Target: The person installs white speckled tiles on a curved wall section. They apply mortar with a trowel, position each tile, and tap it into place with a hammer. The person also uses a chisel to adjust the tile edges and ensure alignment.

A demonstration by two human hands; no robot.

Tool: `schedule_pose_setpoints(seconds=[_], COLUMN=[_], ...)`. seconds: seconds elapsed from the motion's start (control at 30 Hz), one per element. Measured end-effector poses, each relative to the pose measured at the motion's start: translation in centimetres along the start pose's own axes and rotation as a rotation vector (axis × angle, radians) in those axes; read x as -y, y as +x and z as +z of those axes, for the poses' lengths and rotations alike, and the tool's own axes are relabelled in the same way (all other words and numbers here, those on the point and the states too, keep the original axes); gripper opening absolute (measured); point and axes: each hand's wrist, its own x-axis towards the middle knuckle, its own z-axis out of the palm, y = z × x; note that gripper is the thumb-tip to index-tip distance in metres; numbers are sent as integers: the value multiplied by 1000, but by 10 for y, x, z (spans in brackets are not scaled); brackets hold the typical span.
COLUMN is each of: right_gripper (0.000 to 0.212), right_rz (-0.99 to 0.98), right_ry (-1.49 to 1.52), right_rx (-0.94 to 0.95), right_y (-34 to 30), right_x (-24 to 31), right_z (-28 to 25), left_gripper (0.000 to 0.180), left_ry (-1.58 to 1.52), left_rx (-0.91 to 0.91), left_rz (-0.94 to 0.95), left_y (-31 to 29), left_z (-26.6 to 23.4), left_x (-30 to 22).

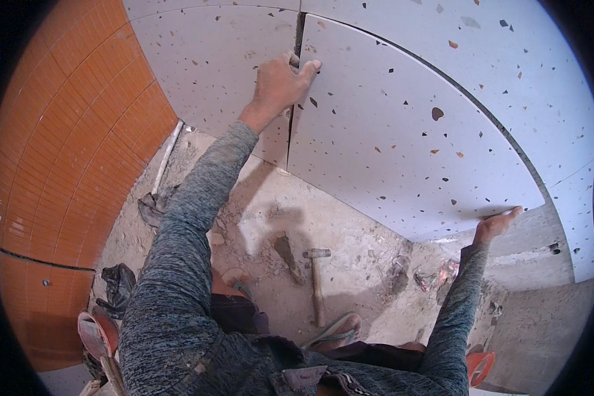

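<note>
A large white wall tile (409,132) with brown, grey and orange flecks leans at the wall in front of me. Dark gaps run along its left and upper edges. At its left edge, near the top, my left hand (278,84) is closed, the thumb on the tile's face and the fingers reaching into the gap beside the neighbouring tile (224,63). My right hand (496,226) grips the lower right edge, its other fingers hidden behind the tile. Bare grey wall shows below that corner.
On the dusty floor between my feet lie a hammer (318,284) and a trowel (287,257). Orange tiles (66,132) cover the left wall, with a white pipe (168,155) at its foot. A black plastic bag (117,287) and an orange bucket (99,333) stand at lower left.
</note>
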Motion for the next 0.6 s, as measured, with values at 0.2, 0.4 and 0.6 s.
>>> schedule_pose_setpoints(seconds=[0.2,0.4,0.6], right_gripper=[85,83,80], right_rz=[10,-15,-67], right_ry=[-117,-115,-162], right_rx=[-65,-118,-78], right_y=[-2,2,4], right_x=[2,0,-5], right_z=[2,2,-2], left_gripper=[56,55,56], left_ry=[13,60,22], left_rx=[0,-46,27], left_rz=[34,62,13], left_y=[3,1,0], left_z=[3,4,-3], left_x=[4,2,-2])
